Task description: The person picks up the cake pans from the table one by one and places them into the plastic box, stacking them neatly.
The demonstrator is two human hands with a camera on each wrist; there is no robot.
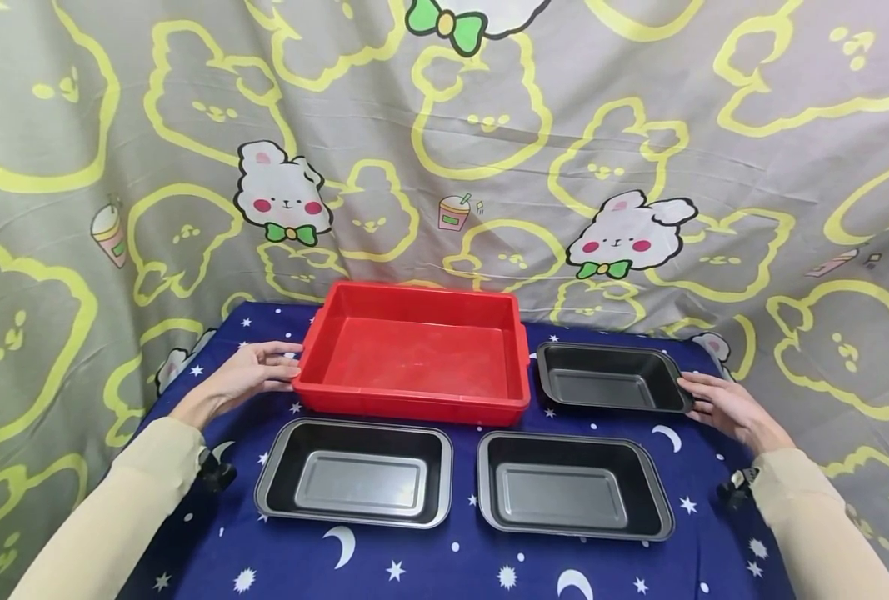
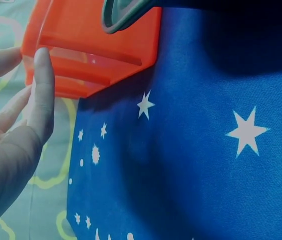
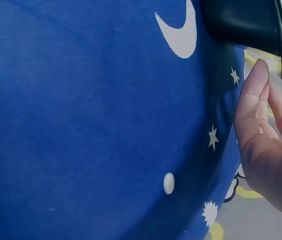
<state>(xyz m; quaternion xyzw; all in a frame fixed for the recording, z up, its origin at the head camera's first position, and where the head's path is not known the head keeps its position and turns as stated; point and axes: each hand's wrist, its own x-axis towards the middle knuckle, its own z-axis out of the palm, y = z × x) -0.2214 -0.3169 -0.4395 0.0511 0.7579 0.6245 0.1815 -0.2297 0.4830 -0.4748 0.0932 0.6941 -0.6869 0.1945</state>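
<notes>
A shallow red plastic tray (image 1: pixel 417 358) stands at the back middle of the table. At its left end is my left hand (image 1: pixel 245 375), fingers nearly straight, with fingertips right at the rim. In the left wrist view one finger (image 2: pixel 44 85) overlaps the tray's outer wall. To the tray's right sits a dark metal loaf pan (image 1: pixel 601 388). My right hand (image 1: pixel 727 407) reaches to this pan's right end, its extended fingertips at the lip. The right wrist view shows the pan's dark corner (image 3: pixel 245 22) above the extended fingers (image 3: pixel 254 92).
Two more dark loaf pans lie in front of the tray, one front left (image 1: pixel 362 483) and one front right (image 1: pixel 561 496). A blue cloth (image 1: pixel 429 567) with white stars and moons covers the table. Behind hangs a patterned curtain (image 1: pixel 384 108).
</notes>
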